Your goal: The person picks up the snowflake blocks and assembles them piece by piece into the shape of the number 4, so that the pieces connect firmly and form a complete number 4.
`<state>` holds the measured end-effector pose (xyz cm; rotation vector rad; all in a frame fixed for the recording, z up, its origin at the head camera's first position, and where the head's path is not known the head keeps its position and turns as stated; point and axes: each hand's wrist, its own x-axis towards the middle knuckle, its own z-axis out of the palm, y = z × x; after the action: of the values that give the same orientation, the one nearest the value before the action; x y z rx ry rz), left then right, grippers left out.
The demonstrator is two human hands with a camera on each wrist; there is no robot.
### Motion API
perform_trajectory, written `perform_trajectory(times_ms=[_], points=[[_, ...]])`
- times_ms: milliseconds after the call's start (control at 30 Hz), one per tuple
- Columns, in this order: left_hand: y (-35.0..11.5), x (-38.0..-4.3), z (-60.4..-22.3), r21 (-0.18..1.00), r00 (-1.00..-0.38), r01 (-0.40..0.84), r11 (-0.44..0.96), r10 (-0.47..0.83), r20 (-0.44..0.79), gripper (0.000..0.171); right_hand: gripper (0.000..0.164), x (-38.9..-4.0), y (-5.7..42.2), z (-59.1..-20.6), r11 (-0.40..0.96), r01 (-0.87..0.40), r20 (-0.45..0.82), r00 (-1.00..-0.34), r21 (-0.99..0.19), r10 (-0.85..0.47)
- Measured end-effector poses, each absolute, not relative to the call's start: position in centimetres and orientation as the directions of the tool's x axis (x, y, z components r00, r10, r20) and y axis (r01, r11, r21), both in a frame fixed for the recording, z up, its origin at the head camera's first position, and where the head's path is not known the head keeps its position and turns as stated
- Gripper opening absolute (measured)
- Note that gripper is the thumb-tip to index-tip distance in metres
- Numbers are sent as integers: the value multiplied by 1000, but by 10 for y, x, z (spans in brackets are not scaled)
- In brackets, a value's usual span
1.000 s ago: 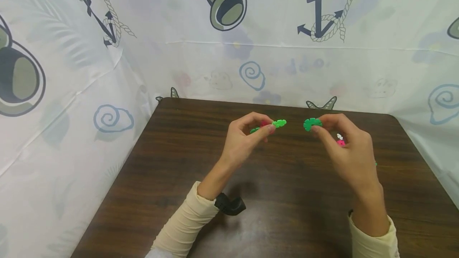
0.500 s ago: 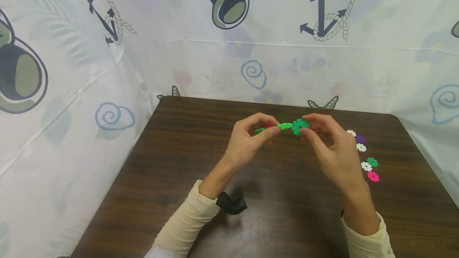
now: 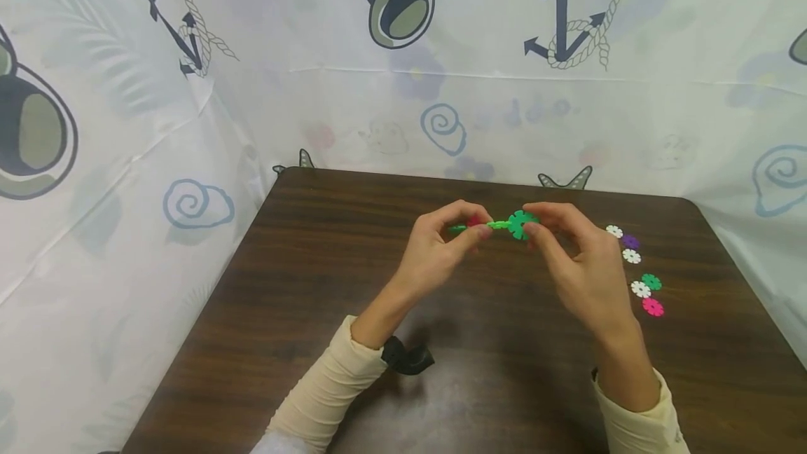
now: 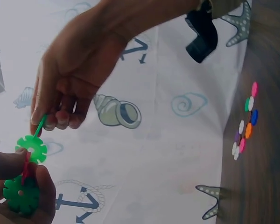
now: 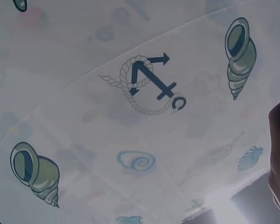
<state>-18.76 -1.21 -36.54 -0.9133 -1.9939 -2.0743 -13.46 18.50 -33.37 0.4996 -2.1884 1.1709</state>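
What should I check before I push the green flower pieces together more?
1. Left hand gripping the flower-disc chain: ok.
2. Right hand pinching the darker green disc: ok.
3. That disc touching the chain's light green disc: ok, they meet at their edges.
4. The two turned crosswise: ok, in the head view one shows its face, the other its edge.
5. Slots pushed fully in: cannot tell, too small to see.
6. Other flower discs away from your fingers: ok, they lie on the table.
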Motion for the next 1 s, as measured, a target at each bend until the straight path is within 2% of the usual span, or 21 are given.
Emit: perform_trajectory(times_ms=[167, 333, 433, 600, 767, 867, 1000], points=[[-10, -189, -368, 841, -793, 535, -79, 297, 533, 8, 23, -138, 182, -335, 534, -548, 631, -775, -644, -34], [-12, -192, -368, 830, -795, 557, -15, 280, 538, 8, 20, -143, 182, -337, 476, -488, 552, -834, -731, -8], [-13, -194, -368, 780, -760, 624, 52, 270, 591, 8, 20, -145, 185, -339, 438, -462, 509, -860, -771, -11], [-12, -195, -367, 670, -669, 734, 110, 290, 685, 11, 21, -147, 188, -342, 435, -445, 475, -879, -782, -45], [-11, -196, -367, 634, -645, 760, 142, 285, 709, 8, 28, -148, 201, -339, 499, -441, 449, -886, -746, -112], [-13, -196, -366, 650, -659, 749, 130, 251, 709, 7, 34, -149, 227, -332, 570, -405, 462, -886, -715, -50], [-14, -195, -366, 676, -677, 730, 96, 233, 698, 7, 47, -149, 276, -325, 672, -219, 407, -904, -708, 134]])
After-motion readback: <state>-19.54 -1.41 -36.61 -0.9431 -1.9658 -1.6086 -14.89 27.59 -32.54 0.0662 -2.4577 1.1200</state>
